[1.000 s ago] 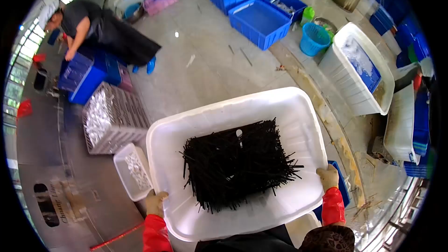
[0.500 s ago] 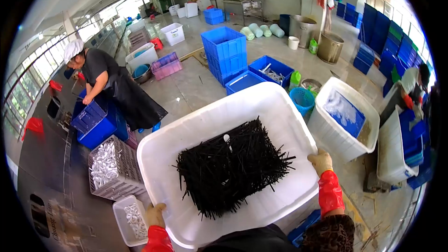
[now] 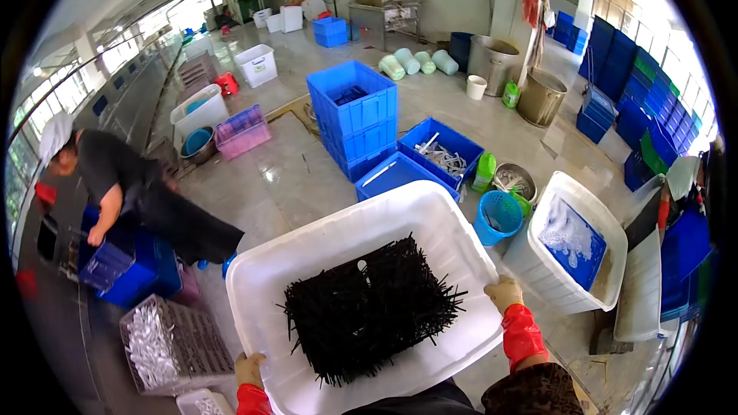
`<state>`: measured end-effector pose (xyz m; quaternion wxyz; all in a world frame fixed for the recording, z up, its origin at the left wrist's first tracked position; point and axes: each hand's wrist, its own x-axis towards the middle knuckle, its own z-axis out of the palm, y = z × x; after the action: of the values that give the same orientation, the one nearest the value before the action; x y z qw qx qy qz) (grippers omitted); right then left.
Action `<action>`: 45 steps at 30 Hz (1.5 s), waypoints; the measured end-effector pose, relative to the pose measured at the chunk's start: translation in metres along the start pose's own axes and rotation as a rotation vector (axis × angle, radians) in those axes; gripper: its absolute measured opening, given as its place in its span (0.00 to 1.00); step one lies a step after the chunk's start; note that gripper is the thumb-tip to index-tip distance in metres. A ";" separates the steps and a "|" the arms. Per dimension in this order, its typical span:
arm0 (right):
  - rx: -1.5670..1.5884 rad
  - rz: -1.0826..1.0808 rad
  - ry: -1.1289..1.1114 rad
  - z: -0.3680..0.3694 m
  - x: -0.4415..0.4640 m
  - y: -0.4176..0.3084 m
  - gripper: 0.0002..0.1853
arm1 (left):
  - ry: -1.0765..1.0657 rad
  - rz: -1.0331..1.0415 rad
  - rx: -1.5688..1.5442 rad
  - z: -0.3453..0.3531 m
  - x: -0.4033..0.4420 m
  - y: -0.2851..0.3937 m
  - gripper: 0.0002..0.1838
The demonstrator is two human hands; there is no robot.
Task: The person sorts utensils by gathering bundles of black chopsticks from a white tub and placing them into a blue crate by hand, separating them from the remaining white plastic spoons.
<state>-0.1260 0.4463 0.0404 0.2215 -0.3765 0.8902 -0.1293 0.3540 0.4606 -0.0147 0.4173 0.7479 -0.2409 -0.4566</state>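
A large white plastic tub (image 3: 261, 277) is held in front of me, tilted a little. My left hand (image 3: 250, 369), in a pale glove with a red sleeve, grips its near left rim. My right hand (image 3: 503, 294), gloved alike, has its fingers closed around the right rim. Inside lies a thick, roughly rectangular heap of thin black strips (image 3: 369, 315). A small white piece (image 3: 362, 265) rests on top of the heap. The fingertips are partly hidden by the rim.
Beyond the tub stand stacked blue crates (image 3: 352, 119), a blue crate of white pieces (image 3: 442, 150) and a blue basket (image 3: 498, 217). A white bin (image 3: 576, 242) is at right. At left, a person (image 3: 138, 192) leans over crates near a grey crate of white pieces (image 3: 173, 346).
My view has shifted, and the tub is nearer the blue crates and basket. The person at left now appears farther left. Both hands keep hold of the tub.
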 end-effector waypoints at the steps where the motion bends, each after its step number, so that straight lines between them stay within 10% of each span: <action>1: -0.054 -0.002 -0.007 0.007 0.009 0.003 0.18 | 0.008 -0.024 0.009 0.004 0.007 0.006 0.15; 13: -0.123 -0.048 0.036 0.017 0.115 -0.007 0.17 | -0.067 0.051 0.137 0.113 0.109 0.075 0.16; 21: 0.294 0.220 0.163 0.004 0.107 0.016 0.16 | -0.305 0.257 0.763 0.204 0.144 0.172 0.21; 39: 0.501 0.986 0.266 0.014 0.041 -0.003 0.14 | -0.732 0.278 0.820 0.426 0.225 0.259 0.21; 41: 0.332 0.624 0.335 0.018 0.054 0.015 0.18 | -0.533 0.413 0.970 0.446 0.238 0.246 0.22; 42: -0.441 0.207 0.161 0.048 0.039 0.107 0.20 | -0.540 0.510 1.007 0.448 0.239 0.246 0.23; 43: 0.388 0.750 0.276 0.028 0.067 0.052 0.23 | -0.538 0.619 1.027 0.452 0.234 0.247 0.24; 45: 0.291 0.859 0.293 0.022 0.077 0.027 0.26 | -0.500 0.547 1.095 0.464 0.210 0.256 0.25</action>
<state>-0.1795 0.4079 -0.0124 0.1776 0.0830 0.9597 -0.2012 0.0468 -0.0195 -0.0089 0.0093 0.6351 -0.7093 -0.3057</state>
